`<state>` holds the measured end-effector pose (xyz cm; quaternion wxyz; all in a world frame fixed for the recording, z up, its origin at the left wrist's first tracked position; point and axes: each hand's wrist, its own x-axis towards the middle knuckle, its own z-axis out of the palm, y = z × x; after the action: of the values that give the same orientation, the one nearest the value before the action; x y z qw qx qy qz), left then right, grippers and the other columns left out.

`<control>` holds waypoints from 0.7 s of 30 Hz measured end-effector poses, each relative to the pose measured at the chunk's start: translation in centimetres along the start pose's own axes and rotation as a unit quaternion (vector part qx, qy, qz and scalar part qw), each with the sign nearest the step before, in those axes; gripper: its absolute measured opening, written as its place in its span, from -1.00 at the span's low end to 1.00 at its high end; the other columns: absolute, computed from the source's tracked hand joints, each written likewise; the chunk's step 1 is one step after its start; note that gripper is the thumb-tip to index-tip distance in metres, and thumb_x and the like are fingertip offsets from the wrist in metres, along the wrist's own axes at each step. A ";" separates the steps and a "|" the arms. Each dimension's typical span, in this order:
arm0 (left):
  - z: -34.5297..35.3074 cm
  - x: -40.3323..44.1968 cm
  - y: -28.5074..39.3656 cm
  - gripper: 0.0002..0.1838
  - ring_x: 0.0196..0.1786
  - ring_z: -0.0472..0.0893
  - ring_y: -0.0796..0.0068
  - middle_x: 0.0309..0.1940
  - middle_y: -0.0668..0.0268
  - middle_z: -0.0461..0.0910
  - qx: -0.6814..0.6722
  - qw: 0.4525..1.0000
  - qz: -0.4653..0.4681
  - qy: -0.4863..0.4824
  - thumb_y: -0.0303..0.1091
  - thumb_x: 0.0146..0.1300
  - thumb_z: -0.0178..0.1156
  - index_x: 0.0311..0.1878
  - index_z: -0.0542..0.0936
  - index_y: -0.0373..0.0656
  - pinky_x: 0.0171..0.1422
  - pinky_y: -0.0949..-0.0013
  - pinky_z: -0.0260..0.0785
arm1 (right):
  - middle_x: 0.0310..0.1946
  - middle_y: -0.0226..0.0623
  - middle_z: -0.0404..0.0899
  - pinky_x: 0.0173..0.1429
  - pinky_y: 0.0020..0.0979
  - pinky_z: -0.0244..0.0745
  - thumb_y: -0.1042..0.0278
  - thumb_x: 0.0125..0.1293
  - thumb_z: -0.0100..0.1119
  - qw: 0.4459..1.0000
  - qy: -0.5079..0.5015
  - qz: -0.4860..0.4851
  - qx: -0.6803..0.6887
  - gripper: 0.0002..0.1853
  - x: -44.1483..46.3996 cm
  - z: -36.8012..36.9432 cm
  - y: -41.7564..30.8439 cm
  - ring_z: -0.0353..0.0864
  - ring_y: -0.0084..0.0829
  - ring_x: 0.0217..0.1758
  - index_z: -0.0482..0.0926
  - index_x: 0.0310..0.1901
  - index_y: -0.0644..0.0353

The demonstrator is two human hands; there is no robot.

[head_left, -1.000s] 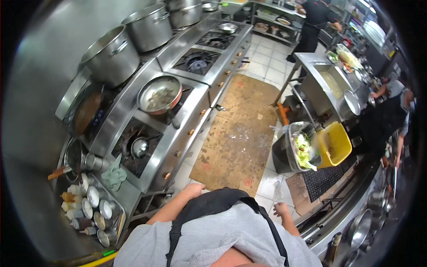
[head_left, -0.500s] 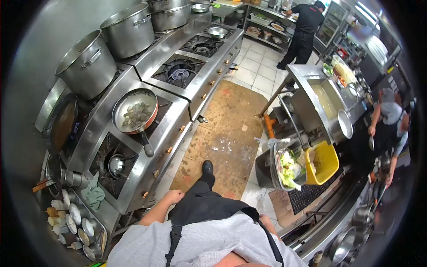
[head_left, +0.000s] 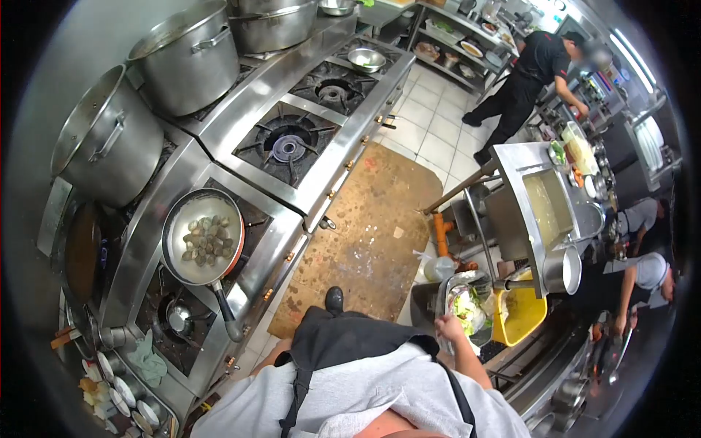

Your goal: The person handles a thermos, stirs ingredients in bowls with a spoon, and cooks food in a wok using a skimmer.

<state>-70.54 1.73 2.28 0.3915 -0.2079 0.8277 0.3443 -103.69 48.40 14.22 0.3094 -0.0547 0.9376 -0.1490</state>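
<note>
My right hand is in front of me on the right, its fingers curled with nothing visible in them. In the picture it overlaps the near rim of a lined bin holding lettuce scraps; I cannot tell whether they touch. My left hand is low by the stove front, mostly hidden by my black apron, so its fingers do not show. On the stove at my left sits a frying pan with small clams or similar shells in it. Its black handle points toward me.
Large stockpots line the back of the stove. A yellow tub and a steel sink stand to the right. Brown matting covers the aisle floor. One co-worker stands ahead; others work at right.
My view has shifted forward along the aisle. My right hand has swung forward into view, while my left has dropped back beside the apron. The co-worker ahead has turned toward the right-hand counter.
</note>
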 end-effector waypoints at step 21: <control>-27.6 12.4 18.9 -0.65 0.01 0.63 0.02 -0.08 0.03 0.65 0.099 0.990 0.049 0.088 -0.20 0.21 0.05 0.00 0.63 -0.10 0.06 0.09 0.47 | -0.21 -0.08 0.69 0.07 -0.20 0.53 0.02 0.20 0.15 0.997 -0.072 -0.006 -0.041 -0.65 18.2 -13.0 -8.6 0.67 -0.10 -0.08 0.70 -0.15 0.08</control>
<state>-103.58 -6.63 12.72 0.3188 -0.1569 0.8979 0.2598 -125.97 39.84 16.57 0.3727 -0.0837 0.9178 -0.1083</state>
